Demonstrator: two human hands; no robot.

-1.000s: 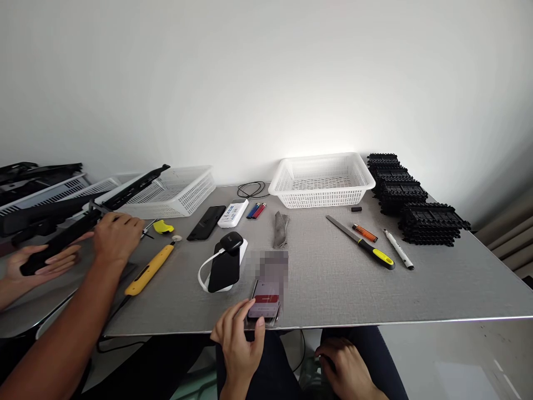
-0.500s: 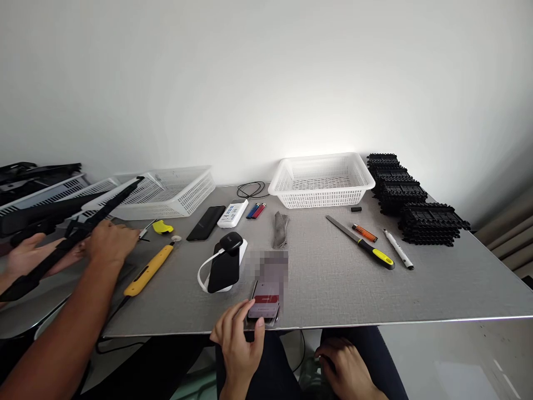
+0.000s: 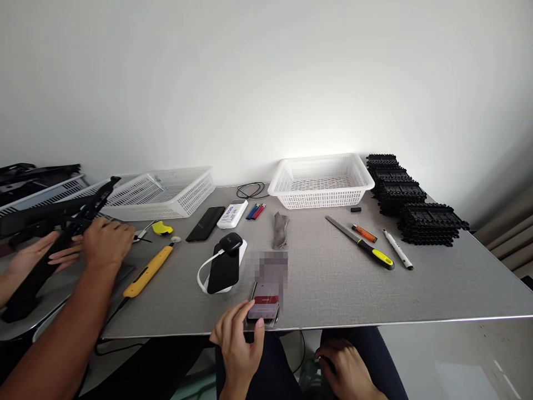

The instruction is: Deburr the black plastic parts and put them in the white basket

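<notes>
Phone (image 3: 265, 310) at the table's (image 3: 341, 303) near edge, left hand (image 3: 238, 344) with its grip loosely open at the lower left side, right hand (image 3: 348, 364) curled below, contents unclear; light touch, no edgeward push, seems best

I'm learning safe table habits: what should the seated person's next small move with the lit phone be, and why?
Perhaps slide the lit phone slightly inward from the near edge of the table: it appears to lie close to that edge, and the left grip is at its side.
</notes>
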